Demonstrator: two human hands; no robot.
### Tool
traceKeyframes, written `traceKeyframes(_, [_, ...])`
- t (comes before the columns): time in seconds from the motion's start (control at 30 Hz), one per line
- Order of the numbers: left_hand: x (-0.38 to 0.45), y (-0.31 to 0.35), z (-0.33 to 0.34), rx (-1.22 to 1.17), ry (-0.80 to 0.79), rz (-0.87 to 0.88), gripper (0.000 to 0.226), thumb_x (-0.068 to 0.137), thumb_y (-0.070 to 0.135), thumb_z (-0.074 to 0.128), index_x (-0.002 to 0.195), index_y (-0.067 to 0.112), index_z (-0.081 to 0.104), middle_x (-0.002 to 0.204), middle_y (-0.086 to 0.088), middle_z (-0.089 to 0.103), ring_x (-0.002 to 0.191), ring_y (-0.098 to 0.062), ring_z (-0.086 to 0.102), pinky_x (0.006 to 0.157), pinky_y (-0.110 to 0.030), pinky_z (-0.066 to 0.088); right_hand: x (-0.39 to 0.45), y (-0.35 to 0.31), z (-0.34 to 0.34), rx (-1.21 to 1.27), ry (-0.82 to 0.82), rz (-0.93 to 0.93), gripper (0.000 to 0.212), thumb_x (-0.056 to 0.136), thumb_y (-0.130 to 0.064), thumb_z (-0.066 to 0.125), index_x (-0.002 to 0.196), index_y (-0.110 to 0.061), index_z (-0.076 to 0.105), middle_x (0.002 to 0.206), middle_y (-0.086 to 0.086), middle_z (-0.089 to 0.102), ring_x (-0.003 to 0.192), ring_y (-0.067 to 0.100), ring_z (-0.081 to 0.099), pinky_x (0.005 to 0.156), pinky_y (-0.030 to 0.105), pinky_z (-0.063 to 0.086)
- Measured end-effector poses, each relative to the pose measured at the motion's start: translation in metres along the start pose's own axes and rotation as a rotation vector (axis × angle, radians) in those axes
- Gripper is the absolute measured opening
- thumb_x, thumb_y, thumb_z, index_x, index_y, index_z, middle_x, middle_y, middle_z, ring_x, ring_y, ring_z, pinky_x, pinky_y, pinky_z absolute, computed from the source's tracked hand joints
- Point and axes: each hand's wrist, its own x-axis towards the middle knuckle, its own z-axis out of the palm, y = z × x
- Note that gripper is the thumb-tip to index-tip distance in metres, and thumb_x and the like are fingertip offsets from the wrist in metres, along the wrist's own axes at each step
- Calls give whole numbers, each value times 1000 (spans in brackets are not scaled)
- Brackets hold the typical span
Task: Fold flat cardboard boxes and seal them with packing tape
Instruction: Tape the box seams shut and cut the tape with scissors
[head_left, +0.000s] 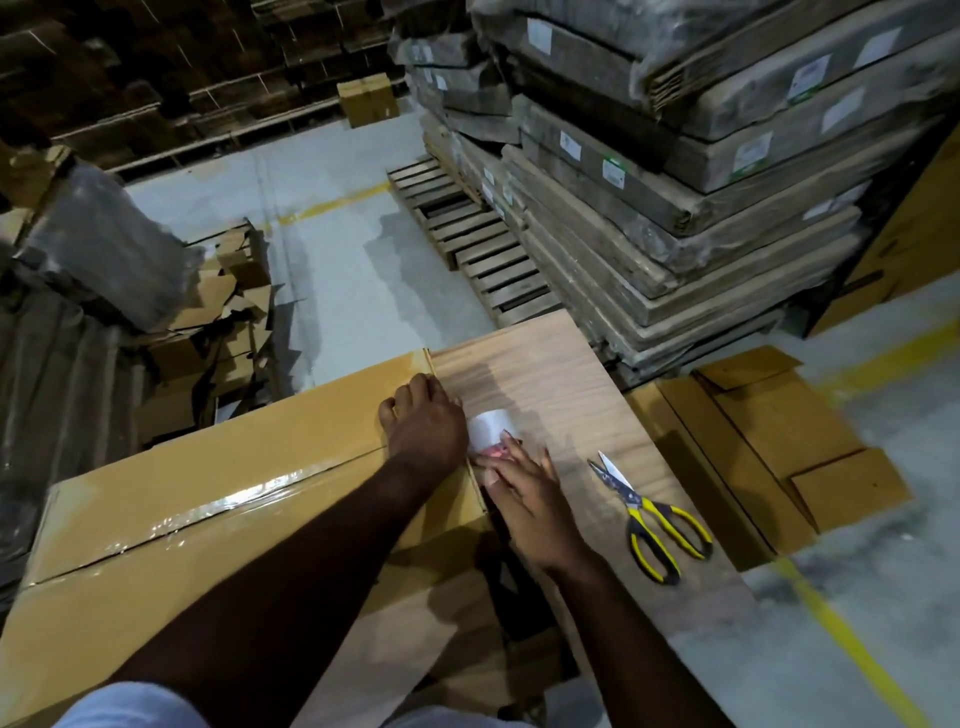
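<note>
Box (218, 499) right end meets bare desk (550, 374); scissors (655, 525) lie apart | left hand (423, 423) curled on box edge | right hand (524, 491) fingers straight, pressing tape roll (491, 428) at the end.

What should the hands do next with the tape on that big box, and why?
Probably pull the tape roll down over the end of the cardboard box and press the strip flat. A shiny strip already runs along the top seam to that end, the left hand holds the box edge there, and the right hand is on the roll. The scissors lie beside it for cutting afterwards.
</note>
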Motion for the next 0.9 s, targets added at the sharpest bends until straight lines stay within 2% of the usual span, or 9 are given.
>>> traceKeyframes(0.07, [1,1,2,-24,13,-5,59,106,37,34,155,5,32,151,-15,35,135,-35,36,114,-52,22,-22,24,-18,-55,215,56,32,98,-30,57,126,-26,72,133,-8,70,132,16,60,117,35,38])
traceKeyframes(0.13, [3,2,1,-73,39,45,63,106,36,39,160,7,26,162,-13,31,147,-32,29,120,-52,14,-44,58,-37,-194,449,279,36,87,-24,57,118,-15,73,118,8,74,112,34,69,95,43,54])
traceKeyframes(0.27, [15,0,-4,-46,-14,326,54,108,35,44,157,13,38,161,-8,41,156,-25,25,126,-51,-1,-84,118,-57,-612,287,671,42,74,-25,52,110,-8,68,109,18,65,106,43,59,87,48,50])
traceKeyframes(0.4, [34,10,-10,94,-245,473,41,108,41,45,142,23,59,144,2,62,143,-15,46,125,-51,-8,-90,121,-55,-658,337,582,35,78,-14,61,110,-7,73,115,19,63,109,43,55,88,49,52])
traceKeyframes(0.5, [47,12,-16,163,-384,516,41,106,44,48,140,24,61,143,5,63,140,-15,49,124,-53,-7,-93,122,-64,-553,469,558,34,85,-29,60,115,-16,70,113,13,61,107,40,54,89,47,47])
traceKeyframes(0.63, [56,20,-28,185,-479,553,52,101,47,61,145,18,57,142,0,62,133,-22,56,113,-36,30,-97,134,-70,-659,299,742,52,80,-37,86,123,-14,67,120,17,62,111,42,58,90,48,51])
traceKeyframes(0.73, [70,24,-29,54,-633,516,37,95,45,72,115,13,72,103,-2,74,93,-24,73,82,-38,58,-90,130,-74,-835,214,777,51,69,-52,90,101,-16,75,96,15,66,91,38,68,82,45,51])
traceKeyframes(0.8, [81,25,-27,18,-700,524,33,93,39,75,94,6,71,86,-8,72,80,-26,72,76,-45,61,-82,120,-80,-860,144,755,53,68,-57,89,93,-13,74,92,15,67,86,37,71,77,43,54])
traceKeyframes(0.9, [90,37,-31,100,-739,582,30,96,26,72,98,-4,73,92,-18,72,78,-21,61,68,-31,52,-68,106,-95,-769,-90,817,53,78,-67,72,103,-20,69,108,8,72,106,30,72,84,36,56])
